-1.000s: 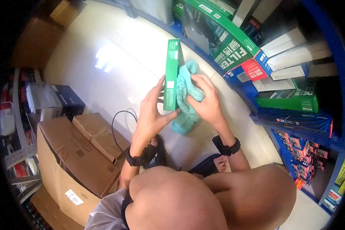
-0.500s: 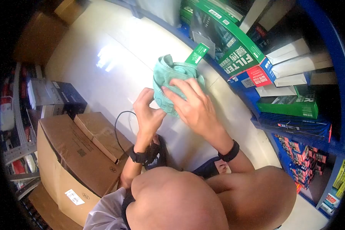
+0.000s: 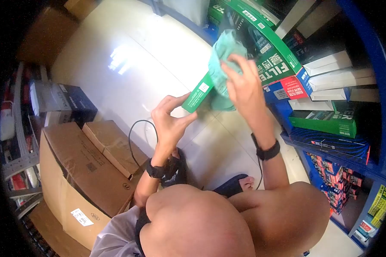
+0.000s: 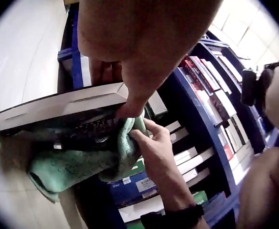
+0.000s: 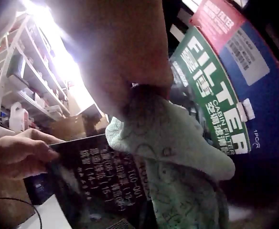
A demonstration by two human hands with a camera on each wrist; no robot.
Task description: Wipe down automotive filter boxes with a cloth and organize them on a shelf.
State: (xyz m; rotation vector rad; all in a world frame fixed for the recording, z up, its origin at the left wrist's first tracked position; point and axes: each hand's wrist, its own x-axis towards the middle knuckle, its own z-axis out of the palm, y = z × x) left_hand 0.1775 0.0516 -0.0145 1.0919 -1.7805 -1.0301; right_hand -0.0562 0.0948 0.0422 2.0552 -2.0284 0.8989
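My left hand [image 3: 169, 122] pinches the near end of a thin box [image 3: 196, 97] between thumb and fingers. Green covers the box's narrow edge; one broad face [image 5: 94, 176] is black with white print in the right wrist view. The box slants up and to the right in the head view. A teal cloth [image 3: 222, 83] bunches over its far part, hiding that end. My right hand [image 3: 249, 88] grips the cloth against the box, fingers bent over it. In the left wrist view, a white side [image 4: 63, 107] shows above the hanging cloth [image 4: 70, 171].
Blue shelving [image 3: 294, 143] at the right holds filter boxes, a large green FILTER box [image 3: 283, 64] closest to my right hand. On the left stands a big cardboard carton [image 3: 85, 171], with a dark box [image 3: 75, 103] behind it. A black cord [image 3: 133, 132] loops over the pale floor [image 3: 150, 81].
The box has swung from upright to slanting right in the head view. My right hand and the cloth moved first leftward across the box, then up and right to its far part.
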